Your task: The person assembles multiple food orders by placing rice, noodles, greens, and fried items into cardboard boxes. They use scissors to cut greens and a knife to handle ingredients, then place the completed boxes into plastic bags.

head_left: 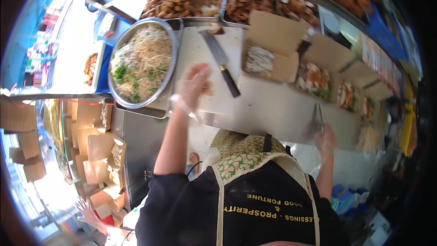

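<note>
My left hand, in a clear plastic glove, hovers over the white cutting board; its fingers look apart and slightly blurred, with nothing visible in them. A knife with a black handle lies on the board just right of it. At the counter's front edge, my right hand, also gloved, is closed on a pair of scissors, thin metal blades pointing away from me. Beyond it stand open cardboard boxes: one holds white noodles, another sliced food with greens.
A large metal bowl of noodles and greens stands left of the board. Trays of fried pieces and chopped meat line the back. More filled boxes sit at left. Another person's hand shows at lower left.
</note>
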A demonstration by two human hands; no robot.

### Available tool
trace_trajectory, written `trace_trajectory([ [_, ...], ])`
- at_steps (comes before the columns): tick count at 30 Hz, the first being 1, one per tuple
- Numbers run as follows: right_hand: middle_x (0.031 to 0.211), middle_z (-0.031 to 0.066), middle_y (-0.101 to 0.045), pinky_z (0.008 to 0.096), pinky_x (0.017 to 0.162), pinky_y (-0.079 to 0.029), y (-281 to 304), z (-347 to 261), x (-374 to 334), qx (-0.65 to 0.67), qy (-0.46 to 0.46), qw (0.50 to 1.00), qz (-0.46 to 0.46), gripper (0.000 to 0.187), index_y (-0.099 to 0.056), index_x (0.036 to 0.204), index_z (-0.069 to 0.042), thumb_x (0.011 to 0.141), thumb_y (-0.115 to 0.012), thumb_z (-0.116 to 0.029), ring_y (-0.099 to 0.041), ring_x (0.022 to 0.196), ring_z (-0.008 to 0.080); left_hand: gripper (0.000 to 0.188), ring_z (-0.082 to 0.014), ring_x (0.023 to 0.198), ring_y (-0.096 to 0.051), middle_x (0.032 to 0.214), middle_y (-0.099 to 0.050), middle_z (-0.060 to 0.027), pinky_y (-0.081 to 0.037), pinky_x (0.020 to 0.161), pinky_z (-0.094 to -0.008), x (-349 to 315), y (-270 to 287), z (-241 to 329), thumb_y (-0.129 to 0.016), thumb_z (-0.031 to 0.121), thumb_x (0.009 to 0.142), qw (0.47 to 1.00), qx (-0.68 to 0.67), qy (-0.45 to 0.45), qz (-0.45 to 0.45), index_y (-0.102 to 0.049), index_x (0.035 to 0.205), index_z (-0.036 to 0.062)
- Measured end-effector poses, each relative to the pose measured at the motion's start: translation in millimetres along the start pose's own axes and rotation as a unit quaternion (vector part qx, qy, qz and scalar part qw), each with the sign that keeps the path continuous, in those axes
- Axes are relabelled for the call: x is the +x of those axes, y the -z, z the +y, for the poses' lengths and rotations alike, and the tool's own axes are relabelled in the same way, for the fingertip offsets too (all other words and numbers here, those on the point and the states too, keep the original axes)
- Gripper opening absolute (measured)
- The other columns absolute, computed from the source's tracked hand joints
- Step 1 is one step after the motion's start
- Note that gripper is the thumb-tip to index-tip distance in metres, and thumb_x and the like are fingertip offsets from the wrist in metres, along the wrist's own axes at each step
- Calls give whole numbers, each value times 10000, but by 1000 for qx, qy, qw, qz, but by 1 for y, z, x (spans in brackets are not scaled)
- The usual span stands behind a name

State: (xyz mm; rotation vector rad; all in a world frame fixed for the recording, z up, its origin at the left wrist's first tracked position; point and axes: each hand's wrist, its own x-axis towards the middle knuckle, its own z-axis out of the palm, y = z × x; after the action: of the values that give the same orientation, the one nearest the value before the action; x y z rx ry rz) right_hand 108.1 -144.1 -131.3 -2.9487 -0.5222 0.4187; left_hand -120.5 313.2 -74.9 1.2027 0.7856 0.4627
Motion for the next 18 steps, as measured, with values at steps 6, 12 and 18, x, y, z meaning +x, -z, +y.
trace_trajectory([
  [6,725,-7,-523,283,632,-446,8,-98,-10,380,-75,901,-194,191,-593,1026,-34,838,-626,-47,-500,671,96,503,-250,1078,-592,1315,-548,-95,-476,969,-376,-13,167,143,-759,174,805,729,615,-86,286,-602,1281,219],
  [12,770,11,-545,274,649,-446,19,-249,21,316,155,912,-212,240,-605,1077,-24,843,-632,-69,-500,681,105,472,-298,1337,-441,1455,-460,-100,-362,1121,-374,29,209,156,-739,179,810,691,717,1,88,-605,1261,222],
  [18,768,58,-543,302,671,-463,26,-312,30,300,205,901,-239,338,-608,1127,-24,801,-652,-101,-525,695,162,127,-101,721,-562,814,-628,1,-509,641,-261,76,256,178,-698,28,809,826,562,-22,35,-683,906,109],
])
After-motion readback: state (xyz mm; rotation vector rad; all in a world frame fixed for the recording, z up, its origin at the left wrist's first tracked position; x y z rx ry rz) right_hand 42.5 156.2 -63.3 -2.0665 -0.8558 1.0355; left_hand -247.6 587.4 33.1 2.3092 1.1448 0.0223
